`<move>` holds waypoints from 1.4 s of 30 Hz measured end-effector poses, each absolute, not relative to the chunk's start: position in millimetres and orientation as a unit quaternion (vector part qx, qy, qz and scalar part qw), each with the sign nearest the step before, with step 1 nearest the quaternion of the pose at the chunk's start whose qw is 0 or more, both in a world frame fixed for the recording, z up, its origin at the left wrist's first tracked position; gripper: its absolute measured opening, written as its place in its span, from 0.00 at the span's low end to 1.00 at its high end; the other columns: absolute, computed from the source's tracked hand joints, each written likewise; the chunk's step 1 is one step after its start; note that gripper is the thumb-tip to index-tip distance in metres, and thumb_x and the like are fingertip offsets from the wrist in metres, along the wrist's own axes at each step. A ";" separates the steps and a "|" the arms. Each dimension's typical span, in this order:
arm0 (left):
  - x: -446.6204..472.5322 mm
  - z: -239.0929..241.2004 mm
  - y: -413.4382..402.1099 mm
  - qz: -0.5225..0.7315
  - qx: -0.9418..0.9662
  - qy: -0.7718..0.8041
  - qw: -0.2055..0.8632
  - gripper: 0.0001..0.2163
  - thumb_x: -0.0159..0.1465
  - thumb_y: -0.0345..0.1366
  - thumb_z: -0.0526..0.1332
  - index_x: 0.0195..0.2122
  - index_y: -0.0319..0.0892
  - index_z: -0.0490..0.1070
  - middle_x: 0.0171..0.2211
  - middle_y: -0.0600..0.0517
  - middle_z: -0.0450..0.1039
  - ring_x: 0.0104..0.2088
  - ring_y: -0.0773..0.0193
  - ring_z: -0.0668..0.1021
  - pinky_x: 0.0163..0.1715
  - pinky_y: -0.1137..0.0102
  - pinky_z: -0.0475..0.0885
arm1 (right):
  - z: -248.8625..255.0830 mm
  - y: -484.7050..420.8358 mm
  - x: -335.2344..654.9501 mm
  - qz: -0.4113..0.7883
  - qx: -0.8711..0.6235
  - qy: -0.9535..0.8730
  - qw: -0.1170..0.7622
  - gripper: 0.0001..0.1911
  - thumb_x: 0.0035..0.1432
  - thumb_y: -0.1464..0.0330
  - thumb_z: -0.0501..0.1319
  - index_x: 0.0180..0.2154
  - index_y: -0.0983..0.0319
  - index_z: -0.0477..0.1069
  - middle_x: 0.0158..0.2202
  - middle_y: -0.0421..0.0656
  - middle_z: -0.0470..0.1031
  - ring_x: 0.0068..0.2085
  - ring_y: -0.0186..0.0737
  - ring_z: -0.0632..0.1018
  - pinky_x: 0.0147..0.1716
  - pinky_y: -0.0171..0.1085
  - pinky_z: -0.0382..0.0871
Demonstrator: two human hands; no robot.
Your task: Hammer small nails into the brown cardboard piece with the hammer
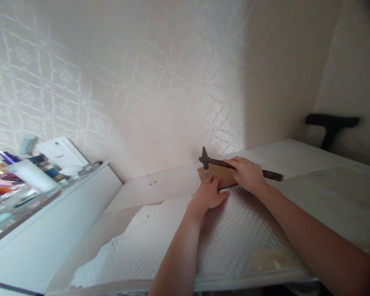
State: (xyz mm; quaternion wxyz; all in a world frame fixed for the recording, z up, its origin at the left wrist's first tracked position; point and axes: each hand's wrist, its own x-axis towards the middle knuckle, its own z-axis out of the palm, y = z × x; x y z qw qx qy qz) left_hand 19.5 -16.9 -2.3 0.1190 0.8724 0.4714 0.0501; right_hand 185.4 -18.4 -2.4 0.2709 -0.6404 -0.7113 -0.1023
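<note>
My right hand [248,173] is wrapped round the dark handle of a hammer [222,162]. The hammer head is over the left end of a thin brown board [225,176], and I cannot tell whether it touches. My left hand [207,194] lies with its fingertips on the board's near left part, its thumb stretched out to the right. Something small and pale shows under the hammer head, too blurred to name. Beneath the board and my left hand spreads a sheet of white bubble wrap [166,230] with a ragged left edge.
A white tabletop [302,164] meets the patterned wall [160,102]. On the left stands a white cabinet [64,230], crowded on top with tubes, bottles and a white box [61,153]. A black T-shaped object [331,121] rises beyond the right edge.
</note>
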 end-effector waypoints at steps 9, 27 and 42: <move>19.4 -2.2 -17.9 0.053 0.873 0.472 0.112 0.32 0.60 0.51 0.50 0.61 0.35 0.52 0.62 0.40 0.47 0.61 0.53 0.54 0.58 0.66 0.51 | -2.3 -19.2 186.4 -0.105 -0.638 -0.715 0.265 0.24 0.55 0.75 0.50 0.52 0.53 0.67 0.45 0.42 0.73 0.43 0.41 0.71 0.33 0.36 0.65; 19.7 -0.3 -18.3 0.049 0.871 0.471 0.130 0.33 0.60 0.51 0.51 0.61 0.32 0.51 0.62 0.38 0.46 0.61 0.50 0.54 0.59 0.64 0.50 | -3.9 -18.2 187.4 -0.115 -0.633 -0.714 0.275 0.23 0.55 0.76 0.51 0.51 0.55 0.67 0.45 0.41 0.73 0.43 0.39 0.72 0.33 0.35 0.64; 19.6 -1.5 -17.8 0.047 0.870 0.474 0.126 0.33 0.60 0.51 0.50 0.61 0.34 0.51 0.63 0.39 0.45 0.61 0.52 0.53 0.59 0.64 0.49 | -4.9 -17.3 187.7 -0.129 -0.631 -0.707 0.292 0.23 0.55 0.76 0.50 0.51 0.54 0.67 0.46 0.40 0.72 0.44 0.39 0.71 0.33 0.35 0.64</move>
